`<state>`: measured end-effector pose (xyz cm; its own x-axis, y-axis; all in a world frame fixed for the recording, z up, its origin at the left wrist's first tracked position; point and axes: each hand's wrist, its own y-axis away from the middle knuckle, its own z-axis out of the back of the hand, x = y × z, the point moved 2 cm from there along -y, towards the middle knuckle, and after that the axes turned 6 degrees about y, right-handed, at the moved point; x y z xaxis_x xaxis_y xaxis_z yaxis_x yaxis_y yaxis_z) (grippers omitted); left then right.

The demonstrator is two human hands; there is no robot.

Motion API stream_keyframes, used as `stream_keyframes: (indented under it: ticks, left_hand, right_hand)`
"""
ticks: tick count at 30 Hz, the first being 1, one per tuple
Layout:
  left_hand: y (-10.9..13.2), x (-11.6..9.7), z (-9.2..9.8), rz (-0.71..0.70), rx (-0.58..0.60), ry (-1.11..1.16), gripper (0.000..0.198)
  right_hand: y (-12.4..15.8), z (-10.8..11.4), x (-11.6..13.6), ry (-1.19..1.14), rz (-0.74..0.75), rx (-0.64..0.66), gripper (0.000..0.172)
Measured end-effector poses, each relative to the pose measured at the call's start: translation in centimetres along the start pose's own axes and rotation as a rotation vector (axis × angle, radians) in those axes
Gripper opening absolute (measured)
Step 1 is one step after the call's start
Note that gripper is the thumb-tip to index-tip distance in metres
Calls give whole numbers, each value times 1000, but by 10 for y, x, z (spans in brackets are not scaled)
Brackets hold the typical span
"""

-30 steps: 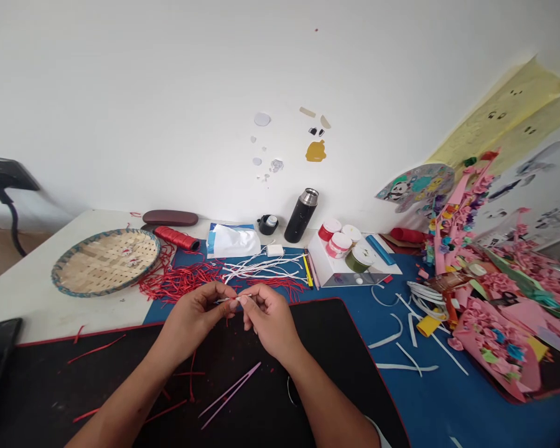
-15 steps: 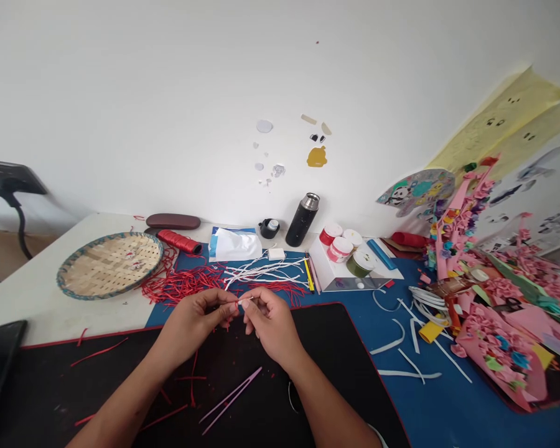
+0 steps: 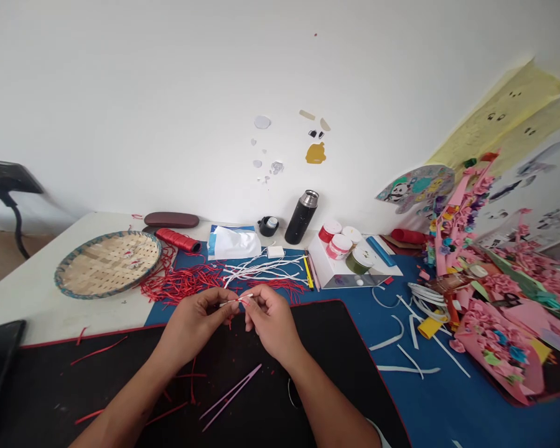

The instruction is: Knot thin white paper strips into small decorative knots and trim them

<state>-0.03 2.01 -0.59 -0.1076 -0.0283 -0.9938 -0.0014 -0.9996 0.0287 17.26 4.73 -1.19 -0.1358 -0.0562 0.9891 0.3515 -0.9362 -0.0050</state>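
Both my hands meet above the near edge of the blue mat, pinching a thin white strip (image 3: 237,301) between their fingertips. My left hand (image 3: 196,320) holds the strip's left end, and my right hand (image 3: 271,322) grips the other end, where a bit of red shows at the fingertips. Just beyond my fingers lies a tangle of red paper shreds (image 3: 182,283), with a loose bunch of white strips (image 3: 261,269) behind it. Two thin purple sticks (image 3: 231,397) rest on the black desk mat (image 3: 51,389) below my wrists.
A woven bamboo tray (image 3: 107,294) sits at the left, near a red twine spool (image 3: 177,240). A black thermos (image 3: 301,218) and paint jars (image 3: 339,246) stand behind. Pink craft pieces (image 3: 499,348) and white strips (image 3: 394,336) lie at the right.
The white strip shows longer to the left of my fingers than half a second ago. My hands have eased slightly apart, and the view has shifted a little.
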Motion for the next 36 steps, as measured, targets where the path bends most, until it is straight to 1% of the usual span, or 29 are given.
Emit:
stream_keyframes:
  ticks: [4, 8, 13, 19, 26, 32, 36]
  left_hand:
    - [-1, -1, 0, -3, 3, 31, 32]
    - [-1, -2, -1, -55, 5, 21, 28]
    - [0, -3, 1, -100, -61, -3, 20]
    - [1, -4, 0, -141, -14, -42, 17]
    - [1, -2, 1, -135, -12, -22, 17]
    - [1, 0, 1, -98, -21, 1, 21]
    - [0, 0, 1, -119, -18, 4, 20]
  right_hand:
    - [0, -1, 0, -37, -29, 4, 31]
    - [0, 0, 2, -58, -36, 4, 34]
    - [0, -1, 0, -65, -42, 20, 33]
    - [-1, -2, -4, -77, -51, 18, 33]
    - [-1, -2, -2, -71, -39, 22, 34]
    - [0, -2, -1, -44, -33, 26, 33]
    - [-1, -2, -2, -55, -37, 26, 33]
